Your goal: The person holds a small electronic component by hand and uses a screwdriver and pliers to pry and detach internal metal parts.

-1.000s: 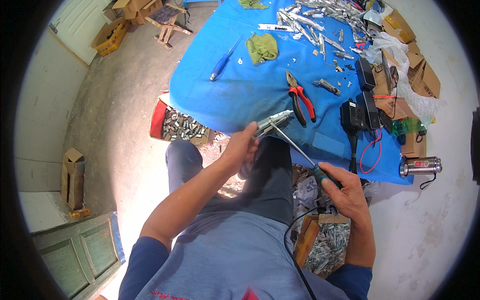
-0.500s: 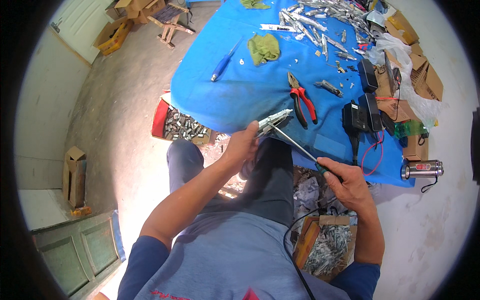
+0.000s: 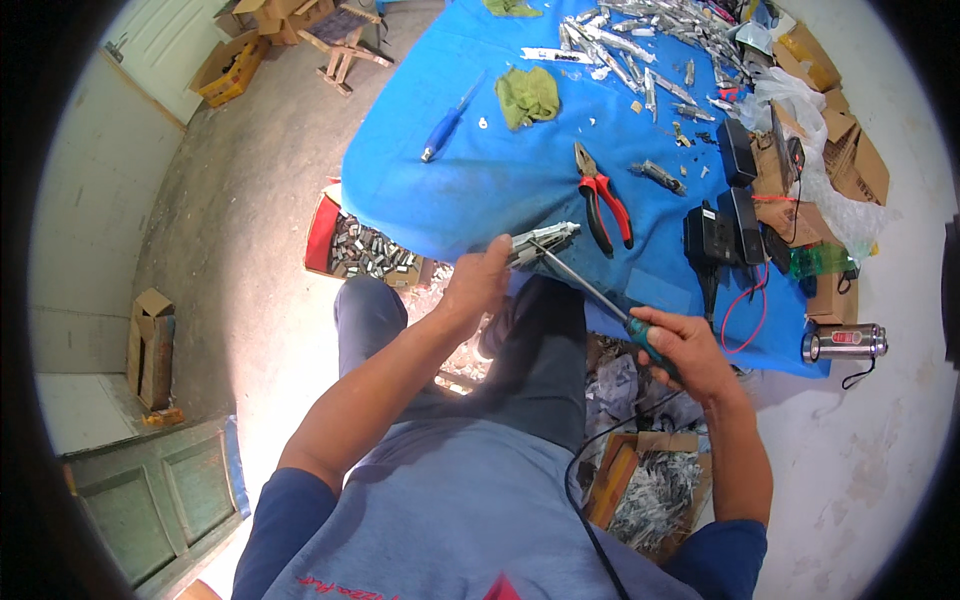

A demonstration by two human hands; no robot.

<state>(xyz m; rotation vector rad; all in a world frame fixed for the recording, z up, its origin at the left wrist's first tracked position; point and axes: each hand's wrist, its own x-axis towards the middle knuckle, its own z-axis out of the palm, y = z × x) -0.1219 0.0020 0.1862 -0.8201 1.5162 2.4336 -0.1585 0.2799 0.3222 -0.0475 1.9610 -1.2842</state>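
At the table's near edge my left hand (image 3: 478, 285) grips a silvery-white elongated metal part (image 3: 545, 240), whose exact kind I cannot make out. Its free end points right and away from me. My right hand (image 3: 685, 347) is closed round the dark green handle of a screwdriver (image 3: 590, 285). The long shaft slants up to the left, and its tip meets the metal part near the middle. Just beyond, pliers (image 3: 602, 200) with red and black handles lie on the blue cloth. A similar grey part (image 3: 658, 177) rests to their right.
A blue-handled screwdriver (image 3: 443, 133) and green rag (image 3: 527, 97) lie on the blue tablecloth (image 3: 400, 190). Metal parts (image 3: 650, 45) pile at the far right. Black adapters (image 3: 708, 237) and a steel flask (image 3: 845, 342) line the right edge. Below stand boxes of small pieces (image 3: 370, 248) and metal strips (image 3: 655, 495).
My left hand and the metal part have shifted slightly down and left. My right hand has turned, showing more of the screwdriver's handle. The tip stays against the part.
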